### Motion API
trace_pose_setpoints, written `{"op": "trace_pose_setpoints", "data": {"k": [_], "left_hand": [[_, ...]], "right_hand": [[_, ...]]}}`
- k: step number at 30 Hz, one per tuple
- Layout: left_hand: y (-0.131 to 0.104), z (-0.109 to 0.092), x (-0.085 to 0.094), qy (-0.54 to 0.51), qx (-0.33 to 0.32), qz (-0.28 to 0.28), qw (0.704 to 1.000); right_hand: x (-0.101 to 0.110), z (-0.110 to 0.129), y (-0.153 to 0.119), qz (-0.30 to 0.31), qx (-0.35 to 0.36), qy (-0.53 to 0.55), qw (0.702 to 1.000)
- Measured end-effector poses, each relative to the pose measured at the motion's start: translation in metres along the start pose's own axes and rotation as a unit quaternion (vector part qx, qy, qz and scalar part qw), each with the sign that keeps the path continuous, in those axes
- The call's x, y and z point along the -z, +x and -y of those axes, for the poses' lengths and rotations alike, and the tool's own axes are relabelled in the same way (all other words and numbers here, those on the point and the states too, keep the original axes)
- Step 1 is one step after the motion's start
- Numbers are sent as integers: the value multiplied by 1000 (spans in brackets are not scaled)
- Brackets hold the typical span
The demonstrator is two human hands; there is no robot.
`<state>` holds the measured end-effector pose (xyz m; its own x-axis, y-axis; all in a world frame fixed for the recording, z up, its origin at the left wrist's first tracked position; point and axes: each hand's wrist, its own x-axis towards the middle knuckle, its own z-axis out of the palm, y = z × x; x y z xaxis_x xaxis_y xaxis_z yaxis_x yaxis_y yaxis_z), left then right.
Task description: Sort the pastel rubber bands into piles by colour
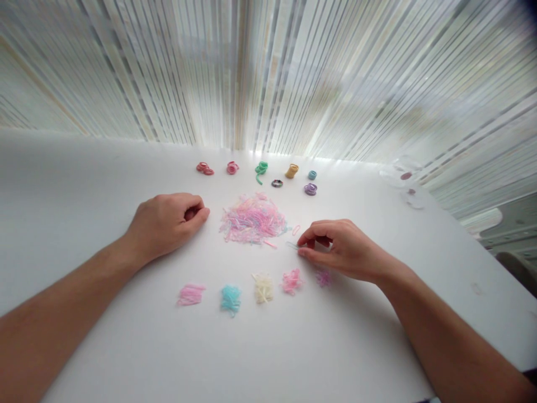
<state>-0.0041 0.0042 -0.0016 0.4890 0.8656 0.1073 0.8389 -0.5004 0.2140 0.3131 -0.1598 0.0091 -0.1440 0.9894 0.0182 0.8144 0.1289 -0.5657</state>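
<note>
A mixed heap of small pink, white and bluish bands [254, 219] lies mid-table. Right of it, my right hand [321, 243] pinches the end of a pale bluish band [292, 245] between thumb and forefinger. My left hand [178, 221] rests on the table left of the heap, fingers curled and thumb against them; whatever it may hold is hidden. Nearer me lie small sorted piles: pink-lilac [191, 295], turquoise [230, 299], cream [263, 288], pink [291, 281] and purple [323, 277], the last beside my right hand. A loose pink band [296, 230] lies by the heap.
Along the back sit coiled bands: red [205, 168], pink [232, 167], green [261, 168], yellow [292, 170], blue [312, 174] and purple [311, 189], plus a dark ring [277, 183]. Clear round items [413, 197] lie right on the white table [251, 358]. Striped curtains hang behind.
</note>
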Motion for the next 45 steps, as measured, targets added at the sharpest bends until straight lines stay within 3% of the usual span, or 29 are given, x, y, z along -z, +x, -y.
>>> {"op": "trace_pose_setpoints", "data": {"k": [33,39,45], "left_hand": [[-3,-5,2,-22,-3,-3,1000],[-3,-4,1,-33,-13,-10,999],[-3,-2,-3,-36,-28,-20,999]], "right_hand": [[-1,-3,-2,-8,-11,-2,1000],[3,6,-4,-33,22,-5,999],[-2,39,-13,-39,93,6,995]]}}
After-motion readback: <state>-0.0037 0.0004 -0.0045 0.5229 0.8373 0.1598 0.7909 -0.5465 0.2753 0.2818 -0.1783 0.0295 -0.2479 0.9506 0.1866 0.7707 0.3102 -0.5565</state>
